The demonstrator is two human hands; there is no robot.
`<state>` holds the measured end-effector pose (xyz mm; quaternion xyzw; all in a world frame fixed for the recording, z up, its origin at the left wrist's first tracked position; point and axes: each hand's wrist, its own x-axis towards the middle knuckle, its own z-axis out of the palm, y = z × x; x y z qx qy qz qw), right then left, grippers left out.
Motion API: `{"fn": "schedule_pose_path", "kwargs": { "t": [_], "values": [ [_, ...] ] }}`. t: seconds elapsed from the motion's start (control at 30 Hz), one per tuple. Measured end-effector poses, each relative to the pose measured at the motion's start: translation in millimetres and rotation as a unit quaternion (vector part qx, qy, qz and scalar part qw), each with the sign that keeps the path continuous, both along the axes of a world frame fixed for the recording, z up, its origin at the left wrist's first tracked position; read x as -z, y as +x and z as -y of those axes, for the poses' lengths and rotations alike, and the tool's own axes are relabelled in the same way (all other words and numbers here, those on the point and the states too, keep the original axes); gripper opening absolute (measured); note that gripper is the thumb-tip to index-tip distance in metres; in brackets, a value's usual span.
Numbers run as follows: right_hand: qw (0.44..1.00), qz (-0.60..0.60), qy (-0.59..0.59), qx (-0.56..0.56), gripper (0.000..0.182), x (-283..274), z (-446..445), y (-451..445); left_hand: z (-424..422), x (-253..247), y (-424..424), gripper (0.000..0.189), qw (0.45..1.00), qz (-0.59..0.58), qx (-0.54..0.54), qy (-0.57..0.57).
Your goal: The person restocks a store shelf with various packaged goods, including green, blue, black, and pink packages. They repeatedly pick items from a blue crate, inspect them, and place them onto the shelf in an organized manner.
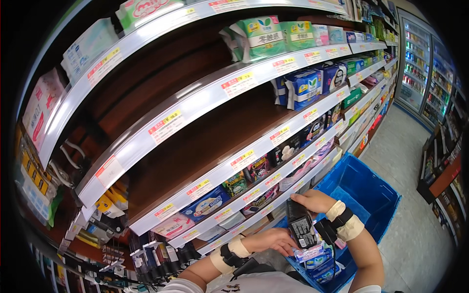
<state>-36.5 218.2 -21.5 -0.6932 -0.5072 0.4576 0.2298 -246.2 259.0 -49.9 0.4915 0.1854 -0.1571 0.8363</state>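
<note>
My right hand [316, 200] grips a black plastic package [301, 223] with printed white text at its upper end, above the blue plastic crate [389, 205]. At the package's lower left is my left hand [273, 241], its fingers near or touching the lower edge; the exact contact is hard to tell. Beneath the package, several blue and pink sanitary pad packs [319, 260] lie in the near end of the crate. Both wrists wear black straps over pale bands. A dark cable hangs from the right wrist.
Store shelving [205, 128] with price strips rises in front and to the left. Green pad packs [258, 38] and blue pad packs [304, 88] stand on its shelves. Glass-door drink coolers [416, 62] are at the far right, with another shelf unit [443, 172] across the tiled aisle [406, 146].
</note>
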Motion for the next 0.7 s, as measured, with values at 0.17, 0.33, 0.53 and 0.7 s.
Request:
{"fn": "schedule_pose_path", "kwargs": {
  "t": [0.17, 0.33, 0.53, 0.7],
  "values": [
    [0.982, 0.097, 0.16, -0.011, 0.056, -16.1, 4.4, -5.3, -10.3, -3.1, -7.4, 0.038, 0.996, 0.02, -0.084, -0.015],
    [0.939, 0.037, 0.343, -0.007, 0.045, -48.0, 17.1, -12.1, -13.7, -36.3, -3.8, 0.054, 0.97, 0.093, -0.173, 0.143],
    [0.903, -0.071, 0.424, -0.011, 0.055, -74.2, 23.2, -31.9, -31.5, -65.8, -9.3, 0.06, 0.925, 0.183, -0.261, 0.209],
    [0.837, 0.072, 0.543, 0.013, 0.068, -78.0, 16.5, -63.2, -32.7, -95.3, -24.2, 0.065, 0.897, 0.304, -0.285, 0.148]
  ]
}}
